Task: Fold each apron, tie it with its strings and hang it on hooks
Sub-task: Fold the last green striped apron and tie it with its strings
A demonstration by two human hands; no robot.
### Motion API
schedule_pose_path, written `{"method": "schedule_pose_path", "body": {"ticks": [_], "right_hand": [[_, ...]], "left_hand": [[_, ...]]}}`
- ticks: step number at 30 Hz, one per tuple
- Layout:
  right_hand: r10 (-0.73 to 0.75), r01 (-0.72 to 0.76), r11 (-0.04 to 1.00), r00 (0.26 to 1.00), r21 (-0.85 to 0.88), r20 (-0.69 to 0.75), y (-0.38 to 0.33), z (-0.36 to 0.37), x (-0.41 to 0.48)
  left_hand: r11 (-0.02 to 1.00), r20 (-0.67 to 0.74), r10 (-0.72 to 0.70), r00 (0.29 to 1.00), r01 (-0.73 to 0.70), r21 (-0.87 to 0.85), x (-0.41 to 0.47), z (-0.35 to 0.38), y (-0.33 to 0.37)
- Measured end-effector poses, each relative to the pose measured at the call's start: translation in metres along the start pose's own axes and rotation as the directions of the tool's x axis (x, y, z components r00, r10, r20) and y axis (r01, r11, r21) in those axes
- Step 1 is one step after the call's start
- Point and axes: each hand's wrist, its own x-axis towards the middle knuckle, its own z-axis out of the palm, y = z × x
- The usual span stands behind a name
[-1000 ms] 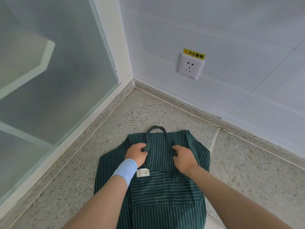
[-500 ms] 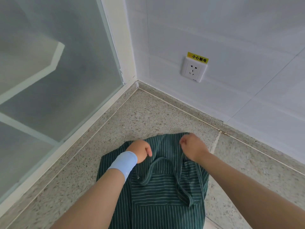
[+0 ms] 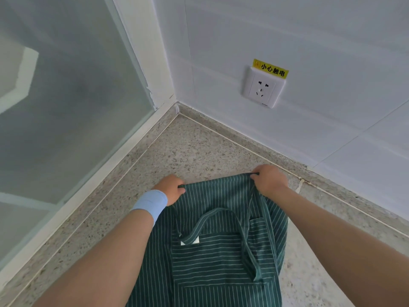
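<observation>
A dark green apron (image 3: 218, 260) with thin white stripes lies on the speckled stone floor in front of me. Its top part is folded down over the body, so the neck loop (image 3: 212, 220) and a long string (image 3: 252, 251) lie on top. My left hand (image 3: 170, 188), with a light blue wristband, pinches the left end of the far folded edge. My right hand (image 3: 269, 179) pinches the right end of that edge. The edge is stretched between both hands.
A white wall with a socket (image 3: 263, 88) under a yellow warning label stands ahead. A frosted glass panel (image 3: 66, 107) in a white frame runs along the left. They meet in a corner (image 3: 177, 107) just beyond the apron. Speckled floor (image 3: 332, 218) continues to the right.
The top of the apron has been folded down toward me. Both hands left the neck loop, moved apart to the ends of the new fold, and now pinch it.
</observation>
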Motion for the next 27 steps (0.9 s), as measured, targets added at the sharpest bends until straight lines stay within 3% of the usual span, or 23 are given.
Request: {"method": "schedule_pose_path", "body": {"ticks": [5,8,11,13,15,18,21,24,27], "right_hand": [[-0.050,0.060,0.990,0.995,-0.130,0.086,-0.010,-0.008,0.016],[-0.020,0.021,0.991,1.000,0.130,-0.005,-0.019,-0.014,0.027],[-0.101,0.115,0.925,0.993,0.363,-0.056,-0.025,-0.017,0.029],[-0.153,0.160,0.882,0.987,0.444,-0.054,-0.021,-0.012,0.022],[-0.070,0.099,0.888,0.994,0.449,-0.081,-0.008,-0.001,0.011],[0.185,-0.127,0.931,0.972,0.341,-0.143,0.018,0.022,-0.011],[0.356,-0.346,0.915,0.934,0.205,-0.013,0.038,0.036,-0.040],[0.263,-0.278,0.948,0.958,0.153,0.115,0.040,0.045,-0.064],[0.158,-0.186,0.883,0.982,0.430,0.101,0.028,0.040,-0.080]], "left_hand": [[0.999,-0.034,-0.026,0.999,0.027,0.037,0.011,-0.019,-0.007],[0.980,-0.198,-0.116,0.973,0.144,0.135,0.019,-0.034,-0.013],[0.962,-0.462,-0.169,0.871,0.248,0.116,0.022,-0.038,-0.007],[0.980,-0.549,-0.123,0.827,0.188,0.064,0.017,-0.026,0.010],[1.000,-0.586,0.001,0.810,0.014,0.022,0.007,-0.007,0.035],[0.980,-0.525,0.122,0.842,-0.187,-0.073,-0.008,0.022,0.072],[0.939,-0.393,0.176,0.902,-0.274,-0.208,-0.028,0.043,0.110],[0.903,-0.243,0.157,0.957,-0.239,-0.358,-0.047,0.062,0.141],[0.874,-0.140,0.089,0.986,-0.144,-0.463,-0.061,0.079,0.160]]}}
